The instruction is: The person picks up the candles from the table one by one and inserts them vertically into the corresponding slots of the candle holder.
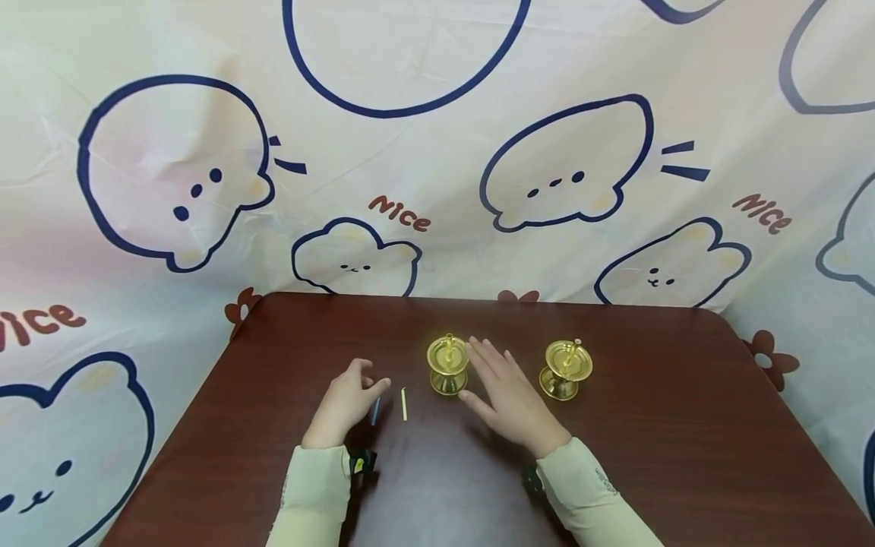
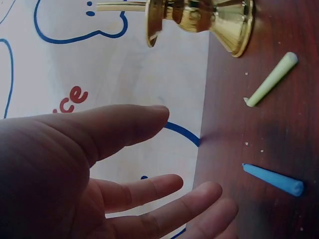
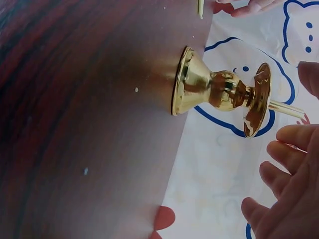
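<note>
A blue candle (image 2: 274, 179) and a pale yellow candle (image 2: 273, 78) lie apart on the table. My left hand (image 1: 345, 399) hovers beside the blue one, thumb and fingers spread around bare air. Right of the candles stands a gold candle holder (image 1: 448, 382), upright, with a dish and a thin gold stem rising from it. Close to its right side is my right hand (image 1: 509, 395), fingers extended; in the right wrist view the fingers (image 3: 286, 154) appear apart from the holder's stem. A second gold candle holder (image 1: 560, 384) stands farther right, a pale tip on its stem.
The dark red-brown table (image 1: 656, 456) ends at the back against a pale curtain (image 1: 437, 167) with cartoon outlines. Tiny pale crumbs (image 3: 136, 90) dot the tabletop.
</note>
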Demonstrator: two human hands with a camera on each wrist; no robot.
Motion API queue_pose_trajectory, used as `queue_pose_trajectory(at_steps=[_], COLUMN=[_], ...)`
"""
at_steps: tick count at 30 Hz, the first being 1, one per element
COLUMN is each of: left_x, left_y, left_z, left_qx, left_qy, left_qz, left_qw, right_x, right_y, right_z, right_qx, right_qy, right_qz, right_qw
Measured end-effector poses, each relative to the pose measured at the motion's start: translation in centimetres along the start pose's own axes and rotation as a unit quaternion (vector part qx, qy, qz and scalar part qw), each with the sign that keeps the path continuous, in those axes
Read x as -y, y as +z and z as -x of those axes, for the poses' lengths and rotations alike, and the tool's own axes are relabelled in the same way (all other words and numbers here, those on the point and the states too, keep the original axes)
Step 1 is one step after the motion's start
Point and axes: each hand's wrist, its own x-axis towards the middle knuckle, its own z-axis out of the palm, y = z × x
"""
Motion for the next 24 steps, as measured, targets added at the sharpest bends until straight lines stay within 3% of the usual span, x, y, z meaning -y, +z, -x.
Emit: queue_pose_trajectory(at_steps=[10, 24], left_x=[-0.12, 0.3], left_y=[0.17, 0.69], left_z=[0.07, -0.01], left_qx=[0.027, 0.023], left_qy=[-0.01, -0.012], left_qz=[-0.04, -0.055], left_qw=[0.9988, 0.9982], right_x=[0.17, 0.13], right_y=[0.5, 1.04], right_z=[-0.22, -0.32], right_qx=[0.026, 0.037], right_qy=[0.024, 0.038], right_qz=[-0.022, -0.032], right_qw=[0.9991, 0.9981])
